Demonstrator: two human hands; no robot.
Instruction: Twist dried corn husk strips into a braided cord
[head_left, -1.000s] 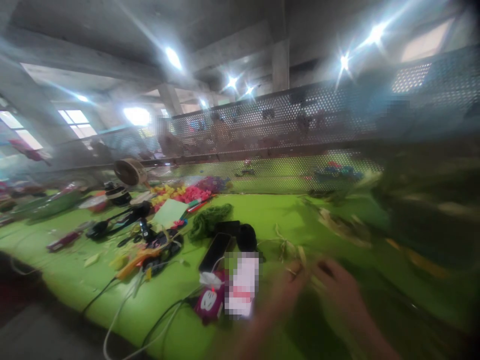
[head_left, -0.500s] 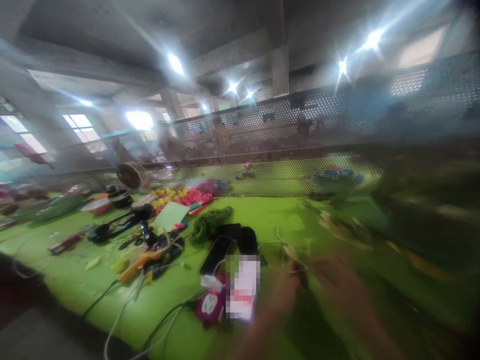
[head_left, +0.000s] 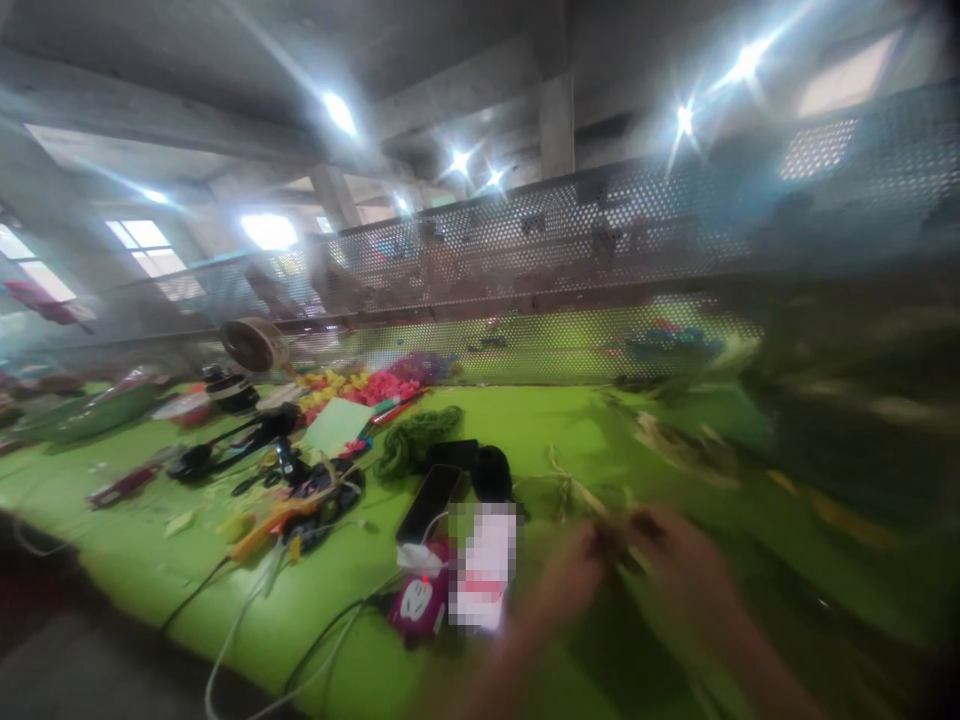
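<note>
My left hand (head_left: pixel 574 570) is closed at the lower right, its fingertips pinching thin pale-yellow strands (head_left: pixel 574 485) that look like yarn or plant fibre. Close beside it, my right hand (head_left: pixel 679 550) bends its fingers round the same strands, and one length trails down below it. Both hands are blurred, so the exact finger positions do not show. Left of the hands lie a phone with a blurred-out screen (head_left: pixel 486 570), a purple power box (head_left: pixel 418 605) and a dark phone (head_left: pixel 430 503).
A green-covered table (head_left: pixel 150 560) carries a green yarn bundle (head_left: pixel 420 440), an orange glue gun (head_left: pixel 262 530) with cords, pink and yellow pieces (head_left: pixel 367 390) and a small fan (head_left: pixel 255 345). A perforated metal screen (head_left: pixel 540 330) stands behind. Pale fibres (head_left: pixel 686 447) lie at right.
The right hand has drawn back and curled in closer to the left hand, and a strand now trails below it. The whole view has shifted slightly.
</note>
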